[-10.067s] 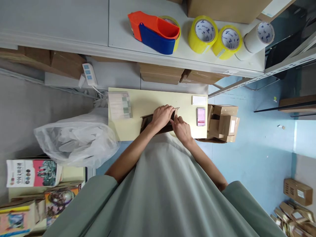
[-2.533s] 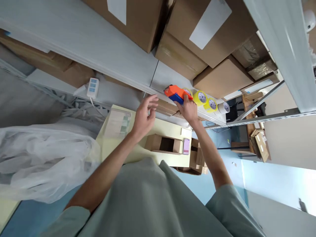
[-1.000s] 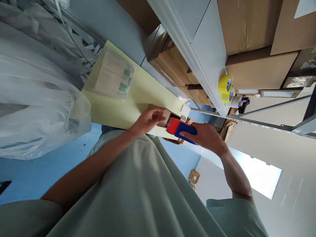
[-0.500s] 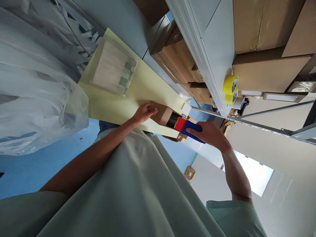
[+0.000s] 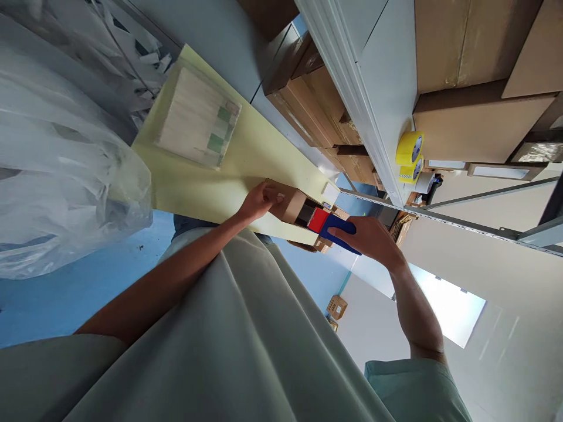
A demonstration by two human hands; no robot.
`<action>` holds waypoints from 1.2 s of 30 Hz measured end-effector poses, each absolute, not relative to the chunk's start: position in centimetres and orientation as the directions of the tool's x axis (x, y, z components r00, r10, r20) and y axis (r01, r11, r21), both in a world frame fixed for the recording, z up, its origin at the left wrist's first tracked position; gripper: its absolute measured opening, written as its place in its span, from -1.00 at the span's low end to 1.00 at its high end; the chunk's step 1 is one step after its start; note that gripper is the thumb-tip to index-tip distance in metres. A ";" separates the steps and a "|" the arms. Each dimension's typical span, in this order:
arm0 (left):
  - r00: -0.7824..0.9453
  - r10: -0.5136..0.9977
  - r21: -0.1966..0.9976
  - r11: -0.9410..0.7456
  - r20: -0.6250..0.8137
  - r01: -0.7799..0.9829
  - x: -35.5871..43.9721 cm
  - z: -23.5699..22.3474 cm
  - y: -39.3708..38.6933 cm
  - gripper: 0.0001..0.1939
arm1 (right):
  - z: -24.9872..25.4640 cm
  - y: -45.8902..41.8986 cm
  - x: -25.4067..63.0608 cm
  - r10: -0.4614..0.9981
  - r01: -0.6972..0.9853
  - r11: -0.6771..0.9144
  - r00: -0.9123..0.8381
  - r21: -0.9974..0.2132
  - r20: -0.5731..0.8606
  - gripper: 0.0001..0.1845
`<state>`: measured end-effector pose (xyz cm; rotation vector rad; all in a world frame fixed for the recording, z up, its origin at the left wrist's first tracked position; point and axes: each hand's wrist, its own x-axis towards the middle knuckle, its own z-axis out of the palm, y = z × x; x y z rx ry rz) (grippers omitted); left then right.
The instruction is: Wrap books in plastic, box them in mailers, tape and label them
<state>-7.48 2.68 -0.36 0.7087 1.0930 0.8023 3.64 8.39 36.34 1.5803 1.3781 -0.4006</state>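
My left hand (image 5: 259, 200) is closed with curled fingers at the left end of a small brown cardboard box (image 5: 288, 203), which lies on the pale yellow tabletop (image 5: 193, 181). In my right hand (image 5: 363, 234) is a flat blue item (image 5: 336, 230) with a red section (image 5: 317, 220), thumb on its near face. A dark section (image 5: 305, 214) lies between the red part and the box's right end; I cannot tell whether it belongs to the item or is the box's opening. The item lines up lengthwise with the box.
A flat plastic-wrapped pack (image 5: 197, 117) lies at the table's left end. Clear plastic sheeting (image 5: 70, 170) hangs at left. Beyond the table are cardboard cartons (image 5: 314, 99) and a white shelf beam (image 5: 352, 76). Yellow tape rolls (image 5: 409, 148) stand on the shelf at right.
My right hand has moved slightly left with the blue and red item, towards the box, and the dark section looks a little shorter. My left hand stays at the box's end.
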 end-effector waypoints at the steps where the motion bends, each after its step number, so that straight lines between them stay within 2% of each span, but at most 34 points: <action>1: 0.225 0.848 0.836 0.520 -0.481 -0.173 -7.5 -0.2 2.5 -0.56 | 36.3 8.3 3.7 0.583 0.893 0.112 0.297 0.437 -0.756 -0.39; 4: 0.189 0.857 0.860 0.501 -0.480 -0.092 -7.5 0.4 2.2 -0.59 | 36.3 8.1 3.8 0.598 0.893 0.133 0.274 0.431 -0.753 -0.38; 10: 0.127 0.865 0.874 0.477 -0.486 0.092 -8.0 0.6 2.2 -0.51 | 36.5 8.0 3.4 0.595 0.883 0.130 0.295 0.451 -0.748 -0.39; 13: 0.159 0.932 0.946 0.322 -0.326 0.050 -8.7 2.2 0.8 -0.45 | 36.7 7.9 3.4 0.597 0.881 0.119 0.305 0.458 -0.742 -0.37; 16: 0.224 0.968 0.993 0.117 -0.114 0.000 -8.5 5.0 -1.4 -0.23 | 36.7 7.7 3.6 0.606 0.884 0.124 0.293 0.452 -0.739 -0.35; 18: 0.289 0.952 0.995 0.096 -0.097 0.016 -7.6 6.4 -2.6 0.04 | 36.7 7.6 3.5 0.604 0.888 0.116 0.292 0.444 -0.742 -0.35; 20: 0.330 0.939 0.996 0.088 -0.095 0.034 -6.2 6.8 -3.1 0.22 | 36.6 7.4 3.2 0.600 0.890 0.114 0.293 0.441 -0.744 -0.36; 22: 0.339 0.937 0.996 0.070 -0.085 0.054 -5.0 6.2 -3.2 0.21 | 36.5 7.3 2.9 0.601 0.888 0.119 0.292 0.444 -0.744 -0.38; 27: 0.352 0.935 0.993 0.001 -0.044 0.121 -3.8 4.0 -3.0 -0.08 | 36.2 6.9 2.4 0.616 0.895 0.099 0.289 0.436 -0.733 -0.40; 30: 0.369 0.929 0.985 -0.030 -0.036 0.170 -3.9 3.7 -3.3 -0.11 | 36.2 6.7 2.5 0.620 0.897 0.093 0.288 0.432 -0.730 -0.40; 33: 0.399 0.916 0.980 -0.047 -0.036 0.195 -4.4 3.9 -3.3 -0.01 | 36.3 6.6 2.8 0.628 0.892 0.119 0.273 0.436 -0.729 -0.42; 36: 0.415 0.907 0.985 -0.128 0.068 0.118 -5.3 4.6 -2.2 0.29 | 36.5 6.5 3.0 0.631 0.883 0.138 0.270 0.448 -0.727 -0.38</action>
